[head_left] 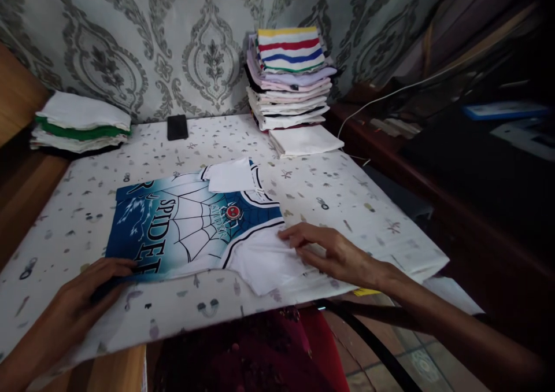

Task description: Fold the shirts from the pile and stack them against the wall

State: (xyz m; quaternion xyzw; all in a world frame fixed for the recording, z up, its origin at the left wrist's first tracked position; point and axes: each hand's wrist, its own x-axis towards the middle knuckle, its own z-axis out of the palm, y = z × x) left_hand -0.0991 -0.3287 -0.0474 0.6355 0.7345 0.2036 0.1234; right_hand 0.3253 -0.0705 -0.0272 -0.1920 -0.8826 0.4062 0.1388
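Note:
A blue and white T-shirt [195,224] with a spider web print and "SPIDER" lettering lies flat, its collar toward the right. Its far white sleeve is folded in over the body, while the near sleeve spreads toward the table's front edge. At the near hem corner my left hand [93,291] is closed on the fabric, fingers on top and thumb below. My right hand [332,253] pinches the cloth at the near shoulder and sleeve; the exact grip of its fingertips is partly hidden.
Behind stands a tall stack of folded clothes [290,85], with a folded white cloth [306,140] before it. A smaller folded pile [82,123] sits at left, near a black phone [177,127]. A white cable [390,94] crosses at right. The patterned tablecloth [364,236] covers the table.

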